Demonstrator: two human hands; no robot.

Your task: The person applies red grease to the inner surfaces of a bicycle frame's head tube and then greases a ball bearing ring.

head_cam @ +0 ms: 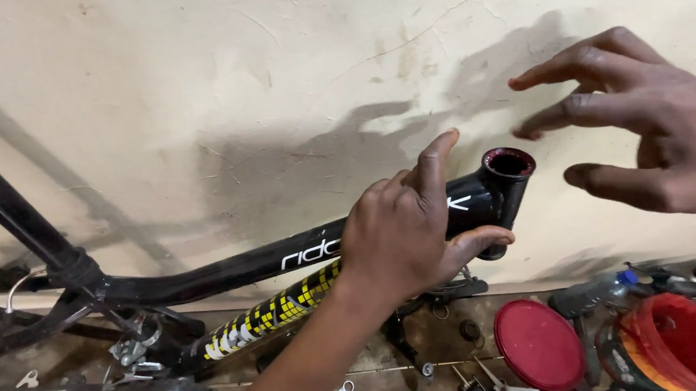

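Fingers [434,157] of left hand [403,233] wrapped round black bicycle frame [228,271] just short of head tube [504,185], thumb under, index raised. Right hand [657,132] spread open, empty, hovering just right of head tube, not touching. Frame leaning against cream wall [268,76], far from viewer, head tube at right end. Top of head tube open, reddish ring inside; no fork, no stem fitted. Red lid [539,343] and red tub [685,341] on floor [383,388] near right; spanners scattered. Assembly judged barely begun.
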